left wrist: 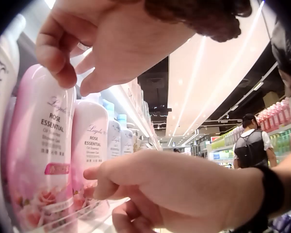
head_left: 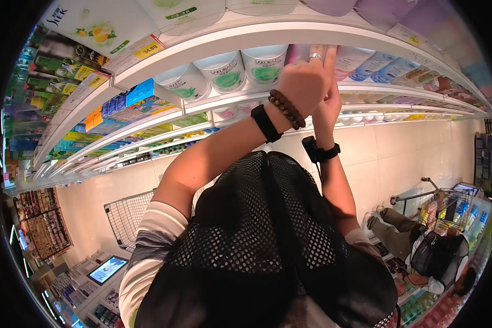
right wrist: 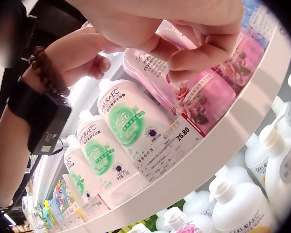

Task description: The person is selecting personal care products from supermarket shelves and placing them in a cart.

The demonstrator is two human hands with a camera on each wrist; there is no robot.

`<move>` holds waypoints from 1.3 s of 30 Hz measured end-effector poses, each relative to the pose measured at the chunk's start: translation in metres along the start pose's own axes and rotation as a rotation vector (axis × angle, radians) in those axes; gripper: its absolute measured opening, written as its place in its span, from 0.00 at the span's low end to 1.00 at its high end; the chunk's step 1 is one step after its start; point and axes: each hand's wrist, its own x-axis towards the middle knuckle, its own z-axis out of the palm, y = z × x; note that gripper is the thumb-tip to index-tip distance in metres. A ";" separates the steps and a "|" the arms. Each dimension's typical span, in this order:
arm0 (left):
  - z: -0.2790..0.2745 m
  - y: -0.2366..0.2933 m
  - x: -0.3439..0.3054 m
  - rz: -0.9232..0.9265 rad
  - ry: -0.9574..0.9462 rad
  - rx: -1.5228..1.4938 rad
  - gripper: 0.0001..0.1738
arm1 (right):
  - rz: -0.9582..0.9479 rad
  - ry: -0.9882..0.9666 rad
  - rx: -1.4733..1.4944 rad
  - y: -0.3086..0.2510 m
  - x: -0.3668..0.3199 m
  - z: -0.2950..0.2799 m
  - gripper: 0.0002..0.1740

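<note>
Pink shower gel bottles labelled Rose Essential stand upright on the shelf. My left hand (left wrist: 116,48), with a ring and brown bead bracelet, is above the front pink bottle (left wrist: 43,145) in the left wrist view. Its bent fingertips are right at the bottle's top. Lower down, my right hand (left wrist: 184,189) reaches toward the second pink bottle (left wrist: 89,141), fingers loosely bent at its front. In the right wrist view that hand (right wrist: 184,39) overlaps the pink bottles, with nothing seen inside its fingers. Both hands come close together at the shelf in the head view.
White and green Sakuraec bottles (right wrist: 123,116) stand beside the pink ones, above a price tag (right wrist: 169,150). White pump bottles (right wrist: 237,208) fill the shelf below. A wire cart (head_left: 128,216) is behind my left arm; a person with a backpack (head_left: 437,254) stands to the right.
</note>
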 end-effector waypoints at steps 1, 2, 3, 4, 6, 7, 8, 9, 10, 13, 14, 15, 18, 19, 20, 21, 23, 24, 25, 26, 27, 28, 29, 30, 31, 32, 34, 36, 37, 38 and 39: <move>0.004 0.003 0.004 -0.031 0.040 0.030 0.30 | -0.001 -0.009 0.004 0.002 0.005 -0.002 0.38; 0.007 0.004 0.004 -0.036 0.034 0.031 0.30 | -0.049 -0.041 -0.065 0.007 0.006 -0.007 0.38; 0.007 0.004 0.006 -0.053 0.069 0.015 0.25 | -0.099 -0.074 -0.133 0.011 0.008 -0.011 0.37; 0.006 0.003 0.007 -0.071 0.103 0.000 0.20 | -0.092 -0.079 -0.134 0.017 0.011 -0.012 0.37; 0.007 -0.002 0.010 -0.083 0.149 -0.002 0.16 | -0.294 -0.050 -0.342 0.021 0.016 -0.009 0.37; 0.008 -0.006 0.010 -0.090 0.202 -0.005 0.12 | -0.176 -0.051 -0.389 0.014 0.014 -0.010 0.36; 0.010 -0.008 0.008 -0.096 0.195 -0.003 0.12 | -0.170 -0.057 -0.390 0.012 0.013 -0.012 0.36; 0.012 -0.010 0.008 -0.090 0.206 0.004 0.11 | -0.124 -0.061 -0.412 0.011 0.012 -0.013 0.36; 0.012 -0.012 0.007 -0.084 0.217 0.011 0.11 | -0.078 -0.065 -0.433 0.009 0.011 -0.014 0.36; 0.002 -0.012 0.012 -0.160 0.014 -0.128 0.14 | -0.096 -0.034 -0.474 0.001 0.008 -0.008 0.34; -0.002 -0.011 0.013 -0.151 0.013 -0.131 0.14 | -0.096 -0.024 -0.472 0.005 0.011 -0.006 0.34; -0.005 -0.011 0.013 -0.138 -0.021 -0.144 0.17 | -0.174 -0.006 -0.431 0.014 0.015 -0.004 0.34; -0.008 -0.007 0.015 -0.107 -0.073 -0.151 0.23 | -0.231 0.034 -0.398 0.020 0.021 -0.001 0.32; -0.008 -0.006 0.015 -0.108 -0.102 -0.137 0.27 | -0.202 0.020 -0.397 0.020 0.021 -0.001 0.32; -0.008 -0.007 0.016 -0.094 -0.097 -0.142 0.27 | -0.174 0.007 -0.396 0.019 0.021 0.000 0.32; -0.009 -0.007 0.016 -0.106 -0.131 -0.121 0.27 | -0.053 -0.015 -0.327 0.006 0.019 0.003 0.32; -0.010 -0.006 0.015 -0.116 -0.159 -0.100 0.28 | 0.016 -0.033 -0.263 -0.006 0.017 0.001 0.33; -0.008 -0.005 0.015 -0.126 -0.166 -0.091 0.28 | 0.091 -0.052 -0.197 -0.009 0.017 0.000 0.34; -0.007 -0.005 0.014 -0.135 -0.172 -0.082 0.28 | 0.084 -0.051 -0.198 0.003 0.019 -0.002 0.34; -0.006 -0.004 0.012 -0.134 -0.166 -0.083 0.28 | -0.082 -0.042 -0.268 0.024 0.022 -0.005 0.35; -0.005 -0.003 0.010 -0.139 -0.172 -0.078 0.31 | -0.250 -0.032 -0.337 0.025 0.022 -0.002 0.36; -0.005 -0.003 0.009 -0.144 -0.179 -0.073 0.35 | -0.256 -0.031 -0.338 0.025 0.021 -0.002 0.36; -0.004 -0.004 0.008 -0.143 -0.172 -0.074 0.35 | -0.189 -0.043 -0.357 0.025 0.019 -0.003 0.38; -0.004 -0.005 0.008 -0.146 -0.172 -0.069 0.35 | -0.121 -0.054 -0.376 0.019 0.017 -0.001 0.39; -0.004 -0.003 0.007 -0.150 -0.176 -0.070 0.35 | -0.122 -0.051 -0.383 0.015 0.015 -0.001 0.39; -0.003 -0.003 0.007 -0.149 -0.174 -0.077 0.35 | -0.061 -0.078 -0.341 0.010 0.014 -0.001 0.39; -0.003 -0.005 0.010 -0.152 -0.156 -0.075 0.34 | -0.005 -0.073 -0.299 -0.002 0.014 -0.003 0.40; 0.002 -0.007 0.013 -0.134 -0.153 -0.053 0.29 | 0.086 -0.184 -0.296 -0.015 0.015 -0.008 0.40; 0.004 -0.007 0.010 -0.164 -0.156 -0.049 0.30 | 0.106 -0.210 -0.281 -0.023 0.011 -0.011 0.38; 0.007 -0.006 0.007 -0.193 -0.159 -0.044 0.30 | 0.109 -0.201 -0.292 -0.021 0.011 -0.015 0.38; 0.003 -0.004 0.009 -0.208 -0.155 -0.056 0.31 | 0.048 -0.133 -0.304 -0.018 0.012 -0.021 0.36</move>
